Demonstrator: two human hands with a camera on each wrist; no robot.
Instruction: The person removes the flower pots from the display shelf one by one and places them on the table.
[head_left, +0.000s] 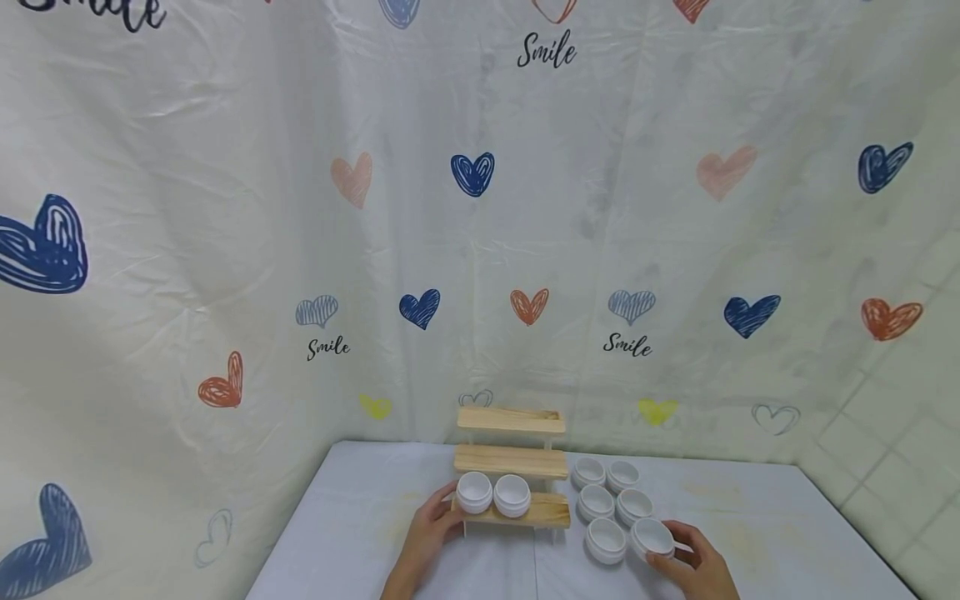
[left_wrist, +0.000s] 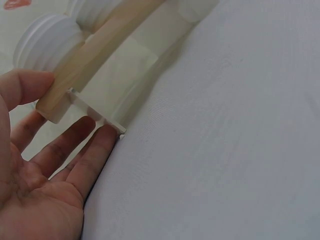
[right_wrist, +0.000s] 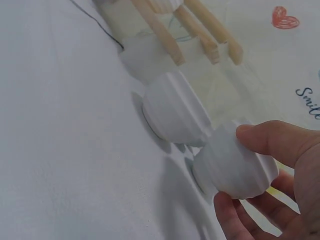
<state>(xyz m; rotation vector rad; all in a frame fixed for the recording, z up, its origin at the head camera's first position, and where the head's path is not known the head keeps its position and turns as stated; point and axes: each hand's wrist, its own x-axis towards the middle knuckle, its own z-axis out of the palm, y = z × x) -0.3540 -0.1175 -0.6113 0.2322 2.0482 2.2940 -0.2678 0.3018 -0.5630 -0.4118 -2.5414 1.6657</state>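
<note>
A three-tier wooden display stand (head_left: 510,458) with light boards and thin clear supports stands near the back of the table. My left hand (head_left: 429,529) holds the left end of its lowest board; in the left wrist view the thumb lies on the board's end (left_wrist: 55,102), with the fingers beneath and beside the support. Two white ribbed bowls, a left one (head_left: 474,493) and a right one (head_left: 512,497), sit side by side on that board. To the right, my right hand (head_left: 697,560) pinches another white bowl (right_wrist: 232,160) between thumb and fingers, close beside a neighbouring bowl (right_wrist: 175,107).
Several more white bowls (head_left: 596,503) stand in two columns on the white-covered table (head_left: 337,508), right of the stand. Behind and at the sides hangs a pale curtain (head_left: 555,225) printed with hearts and "Smile".
</note>
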